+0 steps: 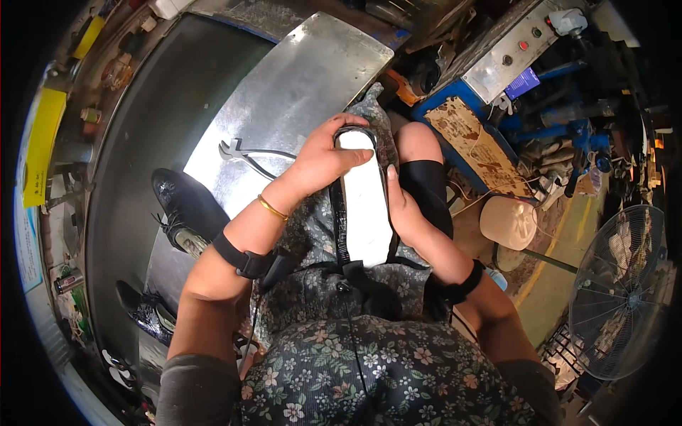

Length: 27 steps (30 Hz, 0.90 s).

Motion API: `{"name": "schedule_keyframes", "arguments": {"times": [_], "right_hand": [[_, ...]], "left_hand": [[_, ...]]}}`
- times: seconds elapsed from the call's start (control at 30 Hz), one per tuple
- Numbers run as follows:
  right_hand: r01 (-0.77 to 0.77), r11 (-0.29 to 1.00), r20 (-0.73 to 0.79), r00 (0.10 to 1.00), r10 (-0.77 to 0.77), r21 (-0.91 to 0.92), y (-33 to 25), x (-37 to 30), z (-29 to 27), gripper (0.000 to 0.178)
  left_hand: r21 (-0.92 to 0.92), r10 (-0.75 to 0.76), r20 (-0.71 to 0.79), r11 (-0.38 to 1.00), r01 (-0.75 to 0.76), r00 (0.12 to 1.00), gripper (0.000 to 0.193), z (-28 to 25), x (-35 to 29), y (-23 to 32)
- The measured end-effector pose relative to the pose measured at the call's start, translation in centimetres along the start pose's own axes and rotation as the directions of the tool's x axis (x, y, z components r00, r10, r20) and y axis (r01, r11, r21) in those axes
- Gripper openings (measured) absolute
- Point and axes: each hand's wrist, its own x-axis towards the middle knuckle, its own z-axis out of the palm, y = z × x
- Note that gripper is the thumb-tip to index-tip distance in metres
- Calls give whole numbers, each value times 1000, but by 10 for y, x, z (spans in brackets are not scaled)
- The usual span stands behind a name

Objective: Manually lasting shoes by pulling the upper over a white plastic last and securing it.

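A black shoe upper (pixel 339 238) lies bottom up on my lap, its long white underside (pixel 364 213) facing me. My left hand (pixel 327 157) is closed round its far end, thumb pressed on the white surface and fingers curled over the black rim. Along the right edge rests my right hand (pixel 406 213), gripping the side; its thumb points up and its other fingers are hidden underneath. A pair of lasting pincers (pixel 245 151) lies just left of my left hand on the shiny metal sheet (pixel 284 85).
Black lace-up shoes (pixel 185 195) stand at the left beside a dark belt (pixel 153 106). At the upper right is a machine with a button panel (pixel 515 53). A beige plastic container (pixel 508 221) and a wire-caged fan (pixel 625 298) stand at the right.
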Motion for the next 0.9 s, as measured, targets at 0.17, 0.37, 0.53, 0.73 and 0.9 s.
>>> {"name": "schedule_keyframes", "arguments": {"times": [0.17, 0.37, 0.53, 0.73, 0.9], "right_hand": [[436, 50, 275, 647, -711, -899, -16, 1, -4, 39], [287, 27, 202, 735, -648, -958, -32, 9, -13, 37], [608, 719, 219, 793, -568, -337, 15, 0, -25, 67], [602, 731, 168, 796, -582, -320, -15, -3, 3, 62], [743, 566, 204, 653, -729, -356, -1, 7, -7, 63]], "left_hand": [[16, -58, 18, 998, 57, 998, 45, 5, 10, 2], [65, -164, 125, 985, 157, 978, 58, -8, 31, 9], [51, -120, 298, 993, 110, 947, 73, -11, 22, 15], [507, 143, -385, 858, 80, 912, 54, 40, -45, -7], [354, -63, -75, 932, 86, 995, 61, 5, -67, 6]]}}
